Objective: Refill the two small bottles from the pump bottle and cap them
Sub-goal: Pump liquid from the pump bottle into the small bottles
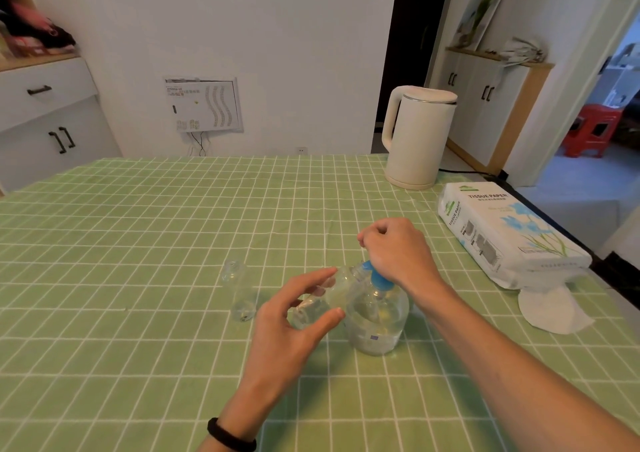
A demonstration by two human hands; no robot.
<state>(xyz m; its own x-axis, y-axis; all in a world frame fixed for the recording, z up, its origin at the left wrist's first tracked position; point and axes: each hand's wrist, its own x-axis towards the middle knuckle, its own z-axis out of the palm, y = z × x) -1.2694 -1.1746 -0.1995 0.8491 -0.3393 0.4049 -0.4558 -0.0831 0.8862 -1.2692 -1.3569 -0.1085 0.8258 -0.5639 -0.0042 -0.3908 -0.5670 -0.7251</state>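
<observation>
Two hands: left hand (287, 330) gripping tilted small bottle (334, 289), right hand (394, 251) clenched on pump bottle (377, 323) top.

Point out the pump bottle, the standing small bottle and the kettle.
pump bottle (377, 325): head view, on its clear body
standing small bottle (239, 292): head view, on its side
kettle (417, 140): head view, on its white wall

Your right hand (398, 254) curls over the pump bottle (377, 323) top; your left hand (287, 327) holds a tilted small bottle (332, 289) against it. A second bottle (240, 292) stands uncapped, left.

Left hand (288, 332) pinching (right hand (394, 251) fisted).
</observation>
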